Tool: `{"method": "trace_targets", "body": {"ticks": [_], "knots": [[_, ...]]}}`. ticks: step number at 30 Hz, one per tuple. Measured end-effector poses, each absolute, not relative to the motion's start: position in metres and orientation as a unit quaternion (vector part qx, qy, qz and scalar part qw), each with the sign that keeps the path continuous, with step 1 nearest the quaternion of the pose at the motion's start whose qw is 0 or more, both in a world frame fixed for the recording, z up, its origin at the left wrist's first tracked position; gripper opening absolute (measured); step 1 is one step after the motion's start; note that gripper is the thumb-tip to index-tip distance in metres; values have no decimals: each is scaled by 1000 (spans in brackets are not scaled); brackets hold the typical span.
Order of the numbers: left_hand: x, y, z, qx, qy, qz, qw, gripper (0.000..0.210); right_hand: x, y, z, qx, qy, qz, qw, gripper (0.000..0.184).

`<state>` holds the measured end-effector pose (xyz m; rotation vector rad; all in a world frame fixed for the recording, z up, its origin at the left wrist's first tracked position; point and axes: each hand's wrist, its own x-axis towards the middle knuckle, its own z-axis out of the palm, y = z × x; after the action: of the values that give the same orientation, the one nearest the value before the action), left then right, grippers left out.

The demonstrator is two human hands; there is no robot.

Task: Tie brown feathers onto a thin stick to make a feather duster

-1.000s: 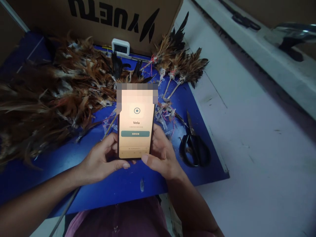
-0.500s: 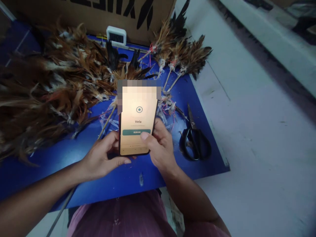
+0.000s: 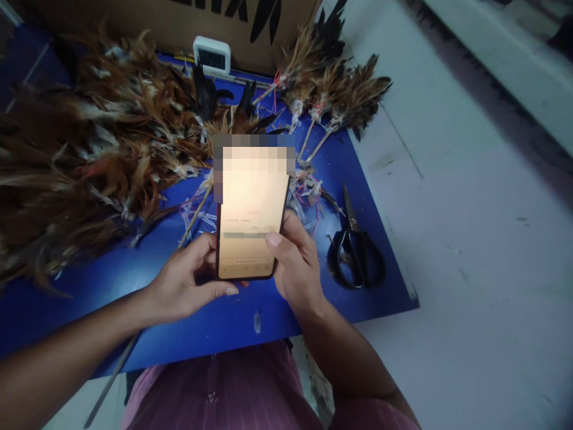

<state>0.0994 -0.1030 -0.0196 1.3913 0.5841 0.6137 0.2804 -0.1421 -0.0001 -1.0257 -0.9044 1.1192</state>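
A smartphone (image 3: 251, 251) with a bright, cream-coloured screen is held upright in front of me, its top blurred by pixel blocks. My left hand (image 3: 188, 283) grips its left side from behind, thumb stretched out below the bottom edge. My right hand (image 3: 298, 263) is closed round the right side, with the thumb over the lower right of the screen. Black-handled scissors (image 3: 357, 257) lie right of that hand, blades pointing away. Beyond the phone lie feather bundles (image 3: 313, 89) tied to thin sticks with pink and clear strips.
A large heap of brown feathers (image 3: 120, 137) covers the left of the blue table (image 3: 215, 334). At the back, a small white-framed display (image 3: 212, 55) leans before a cardboard box (image 3: 170, 27). A pale wall (image 3: 470, 239) borders the right. A thin rod (image 3: 111, 379) sticks out at the front left edge.
The phone screen has switched from a page with a logo and green button to a paler page with a grey bar. My right thumb has shifted slightly right and up.
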Motion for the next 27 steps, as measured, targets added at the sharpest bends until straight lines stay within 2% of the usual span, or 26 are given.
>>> {"method": "trace_targets", "body": {"ticks": [12,17,27], "knots": [[100,-103,-17,617,250,277,693,40,284,-144,3,-443,-403,500,625,17],[101,-103,-14,613,250,273,698,35,283,-146,4,-456,-399,505,614,22],[103,-103,-11,607,235,277,706,40,281,-149,7,-463,-409,491,614,31]]}}
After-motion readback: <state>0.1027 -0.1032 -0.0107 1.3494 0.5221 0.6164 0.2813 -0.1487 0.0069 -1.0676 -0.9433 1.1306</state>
